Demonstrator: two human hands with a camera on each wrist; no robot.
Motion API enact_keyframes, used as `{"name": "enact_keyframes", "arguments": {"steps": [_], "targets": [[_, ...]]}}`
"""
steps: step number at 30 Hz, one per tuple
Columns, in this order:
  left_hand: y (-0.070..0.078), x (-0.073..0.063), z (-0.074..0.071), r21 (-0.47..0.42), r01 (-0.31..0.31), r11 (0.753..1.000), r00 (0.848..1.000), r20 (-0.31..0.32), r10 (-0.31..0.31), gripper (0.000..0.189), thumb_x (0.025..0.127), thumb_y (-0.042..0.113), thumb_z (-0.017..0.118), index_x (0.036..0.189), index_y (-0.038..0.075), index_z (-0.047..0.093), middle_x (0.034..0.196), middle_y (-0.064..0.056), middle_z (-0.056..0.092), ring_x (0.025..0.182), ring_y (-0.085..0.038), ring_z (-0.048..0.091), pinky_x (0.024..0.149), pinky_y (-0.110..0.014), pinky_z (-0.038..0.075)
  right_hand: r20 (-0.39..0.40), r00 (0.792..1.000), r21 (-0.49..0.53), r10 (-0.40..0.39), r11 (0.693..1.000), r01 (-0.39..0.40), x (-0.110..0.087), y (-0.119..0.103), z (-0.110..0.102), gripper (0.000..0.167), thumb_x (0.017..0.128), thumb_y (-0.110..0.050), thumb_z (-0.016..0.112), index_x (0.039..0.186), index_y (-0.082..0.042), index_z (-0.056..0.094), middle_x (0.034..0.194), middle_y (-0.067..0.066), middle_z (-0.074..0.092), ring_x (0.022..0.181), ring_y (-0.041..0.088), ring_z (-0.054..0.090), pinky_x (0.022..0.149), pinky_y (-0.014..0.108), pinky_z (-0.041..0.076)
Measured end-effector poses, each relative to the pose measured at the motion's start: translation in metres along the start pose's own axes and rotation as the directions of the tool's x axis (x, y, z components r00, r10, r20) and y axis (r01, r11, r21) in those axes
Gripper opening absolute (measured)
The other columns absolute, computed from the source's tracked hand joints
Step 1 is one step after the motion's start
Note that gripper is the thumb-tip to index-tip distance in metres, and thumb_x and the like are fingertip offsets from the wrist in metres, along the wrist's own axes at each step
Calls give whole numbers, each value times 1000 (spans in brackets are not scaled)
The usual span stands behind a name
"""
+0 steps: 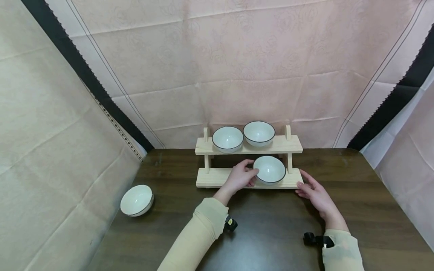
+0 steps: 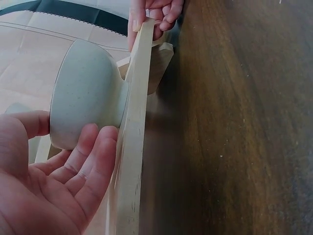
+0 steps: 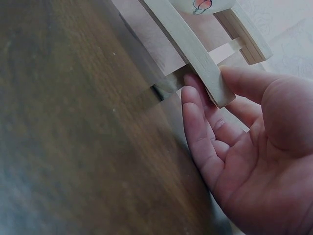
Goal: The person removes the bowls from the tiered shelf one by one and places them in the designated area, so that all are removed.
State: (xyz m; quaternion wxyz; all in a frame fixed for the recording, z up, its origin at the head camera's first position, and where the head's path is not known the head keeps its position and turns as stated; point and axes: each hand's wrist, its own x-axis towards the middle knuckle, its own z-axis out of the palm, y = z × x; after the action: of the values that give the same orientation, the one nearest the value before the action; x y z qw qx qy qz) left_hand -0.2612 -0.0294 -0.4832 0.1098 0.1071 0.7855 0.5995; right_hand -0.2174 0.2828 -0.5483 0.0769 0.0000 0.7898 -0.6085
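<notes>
Pinching the dark-rimmed bowl (image 1: 270, 169) by its left side, the left hand (image 1: 240, 176) holds it upright on the lower shelf (image 1: 213, 178); the right hand (image 1: 314, 192) grips that shelf's right end (presumably to steady the two-tier wooden rack (image 1: 284, 143)).

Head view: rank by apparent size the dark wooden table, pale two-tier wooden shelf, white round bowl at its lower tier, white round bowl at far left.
1. Dark wooden table
2. Pale two-tier wooden shelf
3. Lower-tier white round bowl and far-left white round bowl: too alike to rank
</notes>
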Motion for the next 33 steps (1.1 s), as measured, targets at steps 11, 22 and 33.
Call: {"name": "enact_keyframes", "arguments": {"steps": [11,22,33], "targets": [[-5,1,1,-91,4,996,1000,5,-3,49,104,21,67,148,4,56,82,-9,72,63,-18,67,59,-29,61,6,1000,-13,3,1000,-3,3,0,-1,73,113,-36,56,172,-14,20,127,20,69,103,13,71,88,23,58],[-4,1,2,-83,12,996,1000,5,-12,47,103,16,66,147,3,57,82,-10,72,62,-19,66,57,-29,60,2,1000,0,-8,1000,8,-1,-1,0,73,112,-36,57,172,-13,21,121,17,71,100,10,71,87,22,58],[-5,3,2,-95,19,995,1000,12,-18,50,101,14,65,148,1,56,79,-11,71,61,-18,67,57,-29,60,9,1000,1,-26,1000,26,-1,-2,0,72,113,-33,57,172,-12,21,122,18,71,101,12,71,87,23,58]]}}
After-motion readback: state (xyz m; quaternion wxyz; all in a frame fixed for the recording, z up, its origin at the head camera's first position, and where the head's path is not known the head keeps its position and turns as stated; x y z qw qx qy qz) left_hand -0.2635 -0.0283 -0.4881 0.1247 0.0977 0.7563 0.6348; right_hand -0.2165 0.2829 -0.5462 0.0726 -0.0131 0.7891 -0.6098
